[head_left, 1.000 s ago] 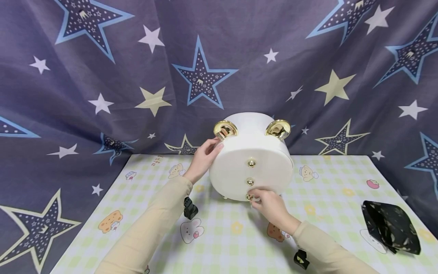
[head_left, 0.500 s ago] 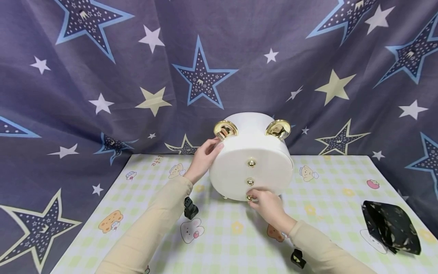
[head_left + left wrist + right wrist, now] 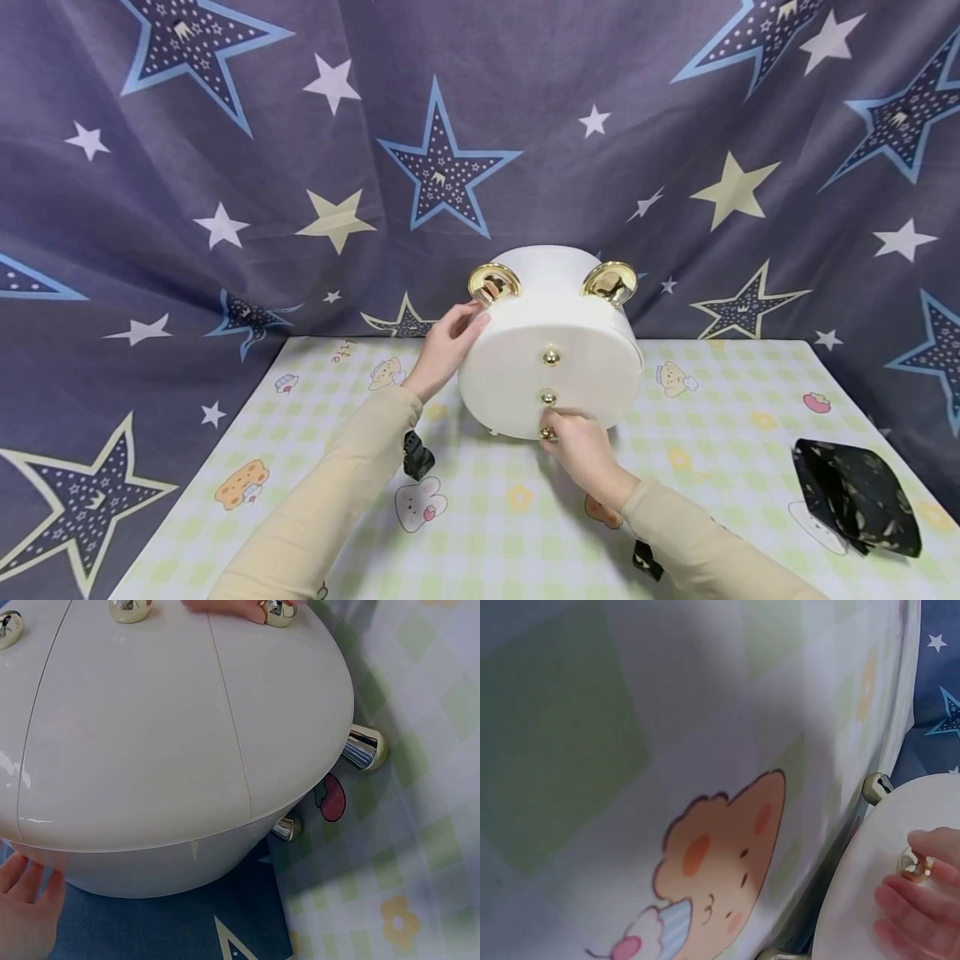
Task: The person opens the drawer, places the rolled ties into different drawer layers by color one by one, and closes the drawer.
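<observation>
A round white drawer box (image 3: 502, 383), shaped like a twin-bell alarm clock, stands on the table. Gold knobs run down its front, and the left wrist view shows seams that split this front into drawers. My left hand (image 3: 447, 343) rests against the box's left side just below a gold bell (image 3: 494, 284), its fingers fairly straight in the left wrist view. With thumb and fingers, my right hand (image 3: 588, 450) pinches the lowest gold knob (image 3: 548, 434), also seen in the right wrist view as a gold knob (image 3: 913, 864) between the fingertips. All the drawers look closed.
A black patterned pouch (image 3: 858, 496) lies at the right of the table. The checked tablecloth (image 3: 480, 542) covers the tabletop. A star-print curtain (image 3: 570, 183) hangs directly behind the box. Short gold feet (image 3: 365, 748) hold the box up.
My right hand and forearm have shifted slightly left, with the fingers still at the lowest knob. The left hand and the box have stayed in place.
</observation>
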`<state>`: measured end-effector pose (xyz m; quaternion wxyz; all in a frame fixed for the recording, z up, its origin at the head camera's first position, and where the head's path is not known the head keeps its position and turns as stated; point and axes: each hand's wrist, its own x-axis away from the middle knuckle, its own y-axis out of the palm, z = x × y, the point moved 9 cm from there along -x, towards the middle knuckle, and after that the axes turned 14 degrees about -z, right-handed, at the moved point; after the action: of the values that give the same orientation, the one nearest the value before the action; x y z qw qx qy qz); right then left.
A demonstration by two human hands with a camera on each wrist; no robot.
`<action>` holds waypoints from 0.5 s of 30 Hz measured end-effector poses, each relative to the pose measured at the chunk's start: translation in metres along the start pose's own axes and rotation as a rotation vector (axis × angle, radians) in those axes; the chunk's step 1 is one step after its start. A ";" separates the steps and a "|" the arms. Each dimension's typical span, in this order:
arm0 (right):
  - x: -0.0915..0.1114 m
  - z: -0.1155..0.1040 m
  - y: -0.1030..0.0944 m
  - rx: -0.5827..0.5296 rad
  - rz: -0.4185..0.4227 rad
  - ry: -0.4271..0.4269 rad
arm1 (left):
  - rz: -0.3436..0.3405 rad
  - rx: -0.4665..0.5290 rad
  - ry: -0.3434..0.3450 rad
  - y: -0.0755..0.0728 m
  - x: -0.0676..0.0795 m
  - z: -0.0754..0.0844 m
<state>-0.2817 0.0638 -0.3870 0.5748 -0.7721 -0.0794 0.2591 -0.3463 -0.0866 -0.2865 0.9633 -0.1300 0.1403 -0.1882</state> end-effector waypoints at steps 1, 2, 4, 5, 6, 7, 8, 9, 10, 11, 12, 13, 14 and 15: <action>0.000 -0.001 0.000 0.011 0.003 -0.004 | -0.001 0.002 0.002 0.000 0.000 0.000; -0.001 -0.001 0.001 0.024 0.005 -0.008 | -0.001 0.002 0.002 0.000 0.000 0.000; -0.002 -0.002 0.001 0.048 0.008 -0.014 | -0.003 0.004 0.002 0.000 0.000 0.000; -0.002 -0.003 0.001 0.058 0.013 -0.020 | -0.002 0.005 0.003 0.000 0.000 0.000; -0.002 -0.004 0.001 0.067 0.018 -0.028 | -0.002 0.005 0.004 0.000 0.000 0.000; -0.002 -0.004 0.001 0.075 0.024 -0.035 | -0.001 0.006 0.003 0.000 0.000 0.000; -0.002 -0.005 0.000 0.081 0.033 -0.044 | -0.001 0.006 0.002 0.000 0.000 0.000; -0.002 -0.006 0.000 0.088 0.041 -0.050 | 0.000 0.006 0.002 0.000 0.000 0.000; -0.002 -0.006 -0.001 0.094 0.049 -0.057 | 0.000 0.006 0.002 0.000 0.000 0.000; -0.001 -0.006 -0.001 0.099 0.057 -0.060 | 0.000 0.007 0.002 0.000 0.000 0.000; -0.001 -0.006 -0.001 0.105 0.062 -0.062 | 0.000 0.007 0.001 0.000 0.000 0.000; -0.001 -0.006 0.000 0.111 0.067 -0.061 | 0.000 0.007 0.000 0.000 0.000 0.000; -0.001 -0.005 0.000 0.114 0.073 -0.058 | 0.000 0.007 -0.002 0.000 0.000 0.000; -0.001 -0.005 0.000 0.118 0.079 -0.055 | 0.000 0.008 -0.004 0.000 0.000 0.000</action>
<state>-0.2800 0.0591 -0.3852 0.6062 -0.7320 -0.0492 0.3071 -0.3466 -0.0863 -0.2867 0.9641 -0.1263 0.1377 -0.1884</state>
